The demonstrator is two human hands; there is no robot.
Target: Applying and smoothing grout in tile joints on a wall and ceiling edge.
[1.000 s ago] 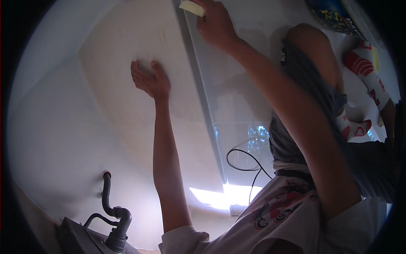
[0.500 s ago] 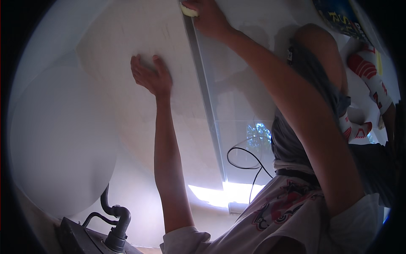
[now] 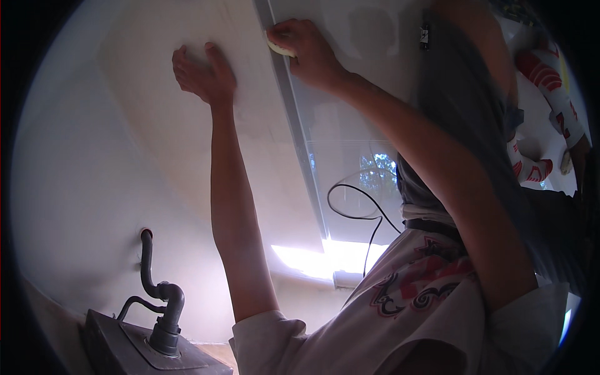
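The left hand (image 3: 205, 76), open, thumb spread, probably touches the pale surface (image 3: 169, 119); the right hand (image 3: 314, 56), apart, grips a yellowish block (image 3: 279, 46) at the surface's right edge.

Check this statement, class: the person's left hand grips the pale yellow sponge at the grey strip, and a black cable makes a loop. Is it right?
Not quite: the hand is wrong. In the head view, the right hand grips the pale yellow sponge at the grey strip. The black cable does make a loop.
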